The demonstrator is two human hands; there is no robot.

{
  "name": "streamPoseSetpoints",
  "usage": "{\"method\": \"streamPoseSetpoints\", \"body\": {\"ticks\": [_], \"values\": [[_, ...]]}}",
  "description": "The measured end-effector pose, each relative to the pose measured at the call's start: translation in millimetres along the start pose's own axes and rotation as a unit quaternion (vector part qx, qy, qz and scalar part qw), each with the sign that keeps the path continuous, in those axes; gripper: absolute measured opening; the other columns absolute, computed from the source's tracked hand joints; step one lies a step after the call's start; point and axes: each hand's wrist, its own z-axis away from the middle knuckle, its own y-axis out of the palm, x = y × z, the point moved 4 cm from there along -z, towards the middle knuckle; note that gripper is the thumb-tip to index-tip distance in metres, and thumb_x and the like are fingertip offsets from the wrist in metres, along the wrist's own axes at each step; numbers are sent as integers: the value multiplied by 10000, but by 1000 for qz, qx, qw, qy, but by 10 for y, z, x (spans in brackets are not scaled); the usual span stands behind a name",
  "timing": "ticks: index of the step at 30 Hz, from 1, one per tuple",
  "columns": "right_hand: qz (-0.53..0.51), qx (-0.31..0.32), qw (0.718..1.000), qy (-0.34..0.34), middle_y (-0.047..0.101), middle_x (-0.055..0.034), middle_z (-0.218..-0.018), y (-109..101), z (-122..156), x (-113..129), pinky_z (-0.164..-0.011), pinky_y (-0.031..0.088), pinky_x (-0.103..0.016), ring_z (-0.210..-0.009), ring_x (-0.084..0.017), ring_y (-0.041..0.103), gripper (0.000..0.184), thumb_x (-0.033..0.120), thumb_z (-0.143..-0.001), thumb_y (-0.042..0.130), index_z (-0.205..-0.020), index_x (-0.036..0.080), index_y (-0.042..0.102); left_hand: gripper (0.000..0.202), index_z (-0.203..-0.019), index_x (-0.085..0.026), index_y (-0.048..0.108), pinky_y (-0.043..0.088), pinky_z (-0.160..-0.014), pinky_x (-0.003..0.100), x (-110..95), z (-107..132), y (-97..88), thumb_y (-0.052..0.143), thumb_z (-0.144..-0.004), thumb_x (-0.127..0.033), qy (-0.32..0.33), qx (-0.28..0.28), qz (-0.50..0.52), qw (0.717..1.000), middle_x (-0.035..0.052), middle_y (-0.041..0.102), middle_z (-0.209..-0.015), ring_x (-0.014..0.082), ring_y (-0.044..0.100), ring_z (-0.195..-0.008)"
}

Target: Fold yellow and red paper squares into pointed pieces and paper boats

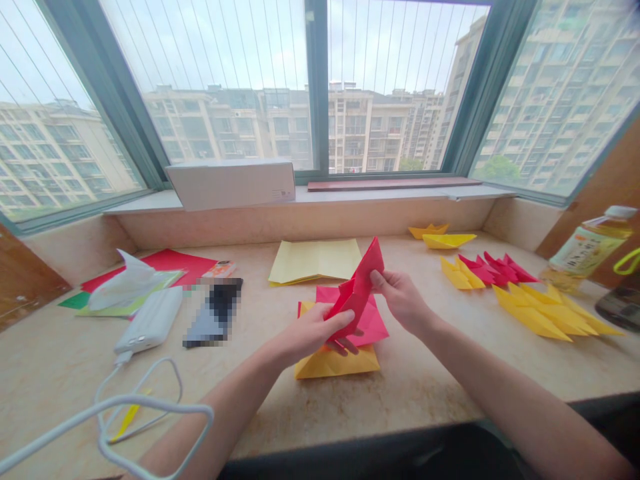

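Note:
A folded red paper point(361, 285) is held up at a tilt between both hands, above the counter. My left hand point(320, 330) grips its lower end, thumb on top and fingers underneath. At the upper right edge, my right hand point(400, 297) pinches the same paper. Beneath them lie a flat pinkish-red folded sheet point(375, 323) and a yellow folded paper point(340, 365), both partly covered by my left hand. Just beyond the hands sits a stack of pale yellow sheets point(315, 260).
On the right are yellow paper boats point(545, 317), red folded pieces point(495, 268), two more boats point(449, 240) and a bottle point(590, 247). At left lie a tissue pack point(125, 287), white power bank point(150, 320), phone point(215, 313) and looping cable point(165, 400). A white box point(233, 185) stands on the sill.

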Motion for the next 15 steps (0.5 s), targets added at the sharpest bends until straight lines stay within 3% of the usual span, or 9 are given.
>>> {"method": "streamPoseSetpoints", "body": {"ticks": [4,8,11,15], "values": [[6,45,999,23,754,-73,-762,57,23,-30,-660,551,-334,-681,-220,692,467,607,-831,658,-850,152,762,449,-993,-120,608,549,-608,276,-6,13,51,588,-889,-557,-6,7,27,1000,128,731,-931,191,722,-686],[-27,103,993,51,721,-51,-771,159,68,-26,-654,518,-288,-675,-174,657,436,572,-876,627,-919,156,748,422,-909,-118,602,490,-493,226,30,-47,19,583,-896,-539,23,-35,28,999,78,704,-770,148,670,-549],[-39,168,983,63,665,-13,-733,265,122,-47,-581,469,-250,-566,-113,570,368,506,-885,653,-985,160,729,411,-881,-107,628,462,-465,203,63,-94,-5,593,-897,-516,44,-52,26,997,78,701,-778,127,654,-533],[-67,158,984,49,614,7,-661,299,145,-94,-523,447,-244,-515,-103,527,321,473,-873,678,-878,154,709,382,-879,-108,647,443,-435,186,79,-115,-21,608,-892,-488,42,-64,20,997,65,693,-775,126,659,-537]]}}
